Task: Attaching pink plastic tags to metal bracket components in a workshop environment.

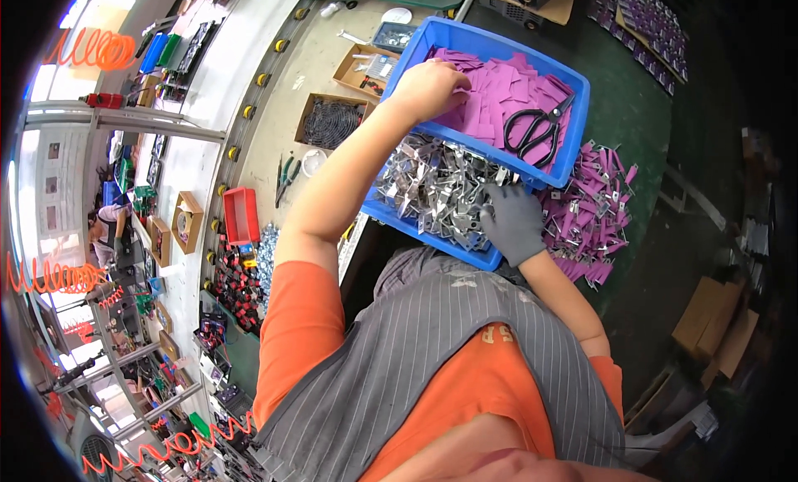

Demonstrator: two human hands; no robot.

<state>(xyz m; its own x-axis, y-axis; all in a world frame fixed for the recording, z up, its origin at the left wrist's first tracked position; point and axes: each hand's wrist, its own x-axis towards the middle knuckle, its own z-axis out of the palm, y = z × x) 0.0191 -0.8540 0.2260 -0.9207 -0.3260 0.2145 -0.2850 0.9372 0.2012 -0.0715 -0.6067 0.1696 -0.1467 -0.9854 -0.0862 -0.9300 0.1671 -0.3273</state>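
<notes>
The step in hand appears to be picking parts for pairing. The bare left hand (431, 91) reaches over the left side of the far blue bin (575, 148), at the purple strips (499, 79). Its fingers are bent; whether they are clamped on a strip cannot be told. The gloved right hand (515, 226) is at the right end of the near blue bin (453, 251), against the metal brackets (449, 191). Its grip cannot be told.

The next move likely calls for separating one strip and one bracket, then bringing them together above the bins.

Edges: the far bin's near wall overhangs the near bin and must be cleared between hands. Black-handled scissors (554, 116) lie on the strips at right. A loose pile of purple-and-metal pieces (588, 212) borders the right forearm's path. Open room lies over the rims and on the green surface (633, 124) farther right.
</notes>
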